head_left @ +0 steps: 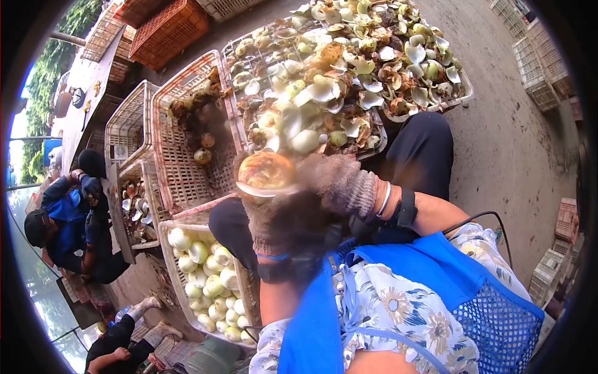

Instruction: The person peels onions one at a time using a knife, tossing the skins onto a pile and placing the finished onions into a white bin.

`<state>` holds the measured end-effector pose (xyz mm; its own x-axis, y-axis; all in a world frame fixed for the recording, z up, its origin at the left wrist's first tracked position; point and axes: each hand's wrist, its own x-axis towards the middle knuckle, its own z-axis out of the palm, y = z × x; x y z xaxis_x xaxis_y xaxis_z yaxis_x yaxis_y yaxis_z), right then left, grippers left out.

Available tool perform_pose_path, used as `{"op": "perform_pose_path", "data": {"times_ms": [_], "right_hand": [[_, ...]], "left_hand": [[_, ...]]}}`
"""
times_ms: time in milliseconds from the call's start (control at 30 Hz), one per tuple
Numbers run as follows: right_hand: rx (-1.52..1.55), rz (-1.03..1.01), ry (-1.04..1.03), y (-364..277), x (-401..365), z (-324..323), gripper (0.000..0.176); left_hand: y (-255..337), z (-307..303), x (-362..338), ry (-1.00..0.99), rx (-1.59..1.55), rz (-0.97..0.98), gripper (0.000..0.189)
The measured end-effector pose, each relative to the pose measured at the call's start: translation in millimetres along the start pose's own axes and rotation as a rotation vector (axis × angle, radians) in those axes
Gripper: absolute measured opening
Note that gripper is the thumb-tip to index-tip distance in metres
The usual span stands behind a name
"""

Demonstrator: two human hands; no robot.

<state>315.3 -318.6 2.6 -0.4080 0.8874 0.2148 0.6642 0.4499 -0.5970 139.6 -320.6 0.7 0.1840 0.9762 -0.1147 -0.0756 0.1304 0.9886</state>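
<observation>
Concrete ground spreads beneath us, with plastic crates set close around our knees. Between those knees, just in front of our body, we have one onion, golden brown on its upper face, with a pale crescent along its lower edge. Our left hand, in a brown knitted glove, is closed around the onion from below and from its outer side. Our right hand, gloved too, is right beside it: the onion lies directly to the left of the right fingers, roughly level with them, and on the far side of the left palm. So both hands are near, the left being the one that bears it. Blur hides the right fingertips; we cannot tell whether they are spread or pinched, or whether they hold anything. The onion looks nearly round, and we cannot make out which way its root-to-tip axis points.

Ahead of our hands, onion skins are heaped high. Ahead and to the left, a crate holds browner, unpeeled onions. Beside our left knee, another crate holds pale peeled onions. Farther left, another person sits with dark-gloved hands together, well apart from ours.
</observation>
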Motion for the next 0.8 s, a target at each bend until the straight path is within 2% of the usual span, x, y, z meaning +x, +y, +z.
{"op": "perform_pose_path", "data": {"times_ms": [67, 133, 167, 233, 267, 367, 467, 500, 533, 567, 600, 667, 700, 733, 800], "right_hand": [[0.002, 0.063, -0.09, 9.0, 3.6, 4.4, 0.025], [-0.027, 0.045, -0.046, 25.1, -3.8, 16.9, 0.024], [-0.033, 0.002, -0.04, 29.1, -7.6, 16.9, 0.024], [-0.03, -0.06, -0.027, 55.0, -9.9, 42.3, 0.023], [-0.029, -0.058, -0.027, 53.7, -9.6, 34.4, 0.023], [-0.145, -0.143, 0.107, 55.9, -9.6, 12.7, 0.023], [-0.159, -0.151, 0.106, 67.6, -9.2, 13.4, 0.021], [-0.182, -0.192, 0.195, 67.3, -8.6, 12.3, 0.02], [-0.183, -0.193, 0.192, 66.7, -7.7, 8.6, 0.02], [-0.169, -0.182, 0.148, 63.3, -5.6, 4.1, 0.02], [-0.156, -0.167, 0.109, 61.7, -3.3, 2.3, 0.02], [-0.17, -0.199, 0.066, 67.6, 3.9, 1.7, 0.02], [-0.184, -0.226, 0.026, 68.8, 5.8, 1.7, 0.019], [-0.181, -0.221, 0.031, 66.1, 5.9, 0.4, 0.019], [-0.198, -0.194, 0.022, 60.9, 10.3, -9.2, 0.02]], "left_hand": [[2.1, 0.0, -0.6, 0.019, 0.064, -0.003, 0.062], [2.2, 3.1, 0.3, -0.161, -0.27, -0.041, 0.063], [3.6, 5.8, 0.1, -0.164, -0.274, -0.05, 0.063], [10.8, 12.9, 1.0, -0.153, -0.084, -0.185, 0.064], [12.4, 13.8, 1.0, -0.146, 0.014, -0.248, 0.065], [-3.0, 9.7, -4.4, -0.154, -0.161, -0.192, 0.063], [-2.4, 13.1, -5.9, -0.103, -0.034, -0.25, 0.06], [-15.4, 6.7, -2.8, -0.105, -0.038, -0.249, 0.06], [-38.7, -7.7, -0.1, -0.181, 0.151, -0.118, 0.062], [-34.2, -7.9, 3.0, -0.253, 0.343, 0.013, 0.063], [-28.6, -6.3, 2.5, -0.255, 0.348, 0.013, 0.063], [-7.3, 6.9, 0.3, -0.25, -0.788, -0.365, 0.066], [1.5, 7.3, 0.3, -0.215, -0.339, -0.374, 0.068], [5.0, 9.2, 0.4, -0.219, -0.334, -0.378, 0.068], [7.3, 15.6, 3.7, -0.203, -1.03, -0.451, 0.068]]}}
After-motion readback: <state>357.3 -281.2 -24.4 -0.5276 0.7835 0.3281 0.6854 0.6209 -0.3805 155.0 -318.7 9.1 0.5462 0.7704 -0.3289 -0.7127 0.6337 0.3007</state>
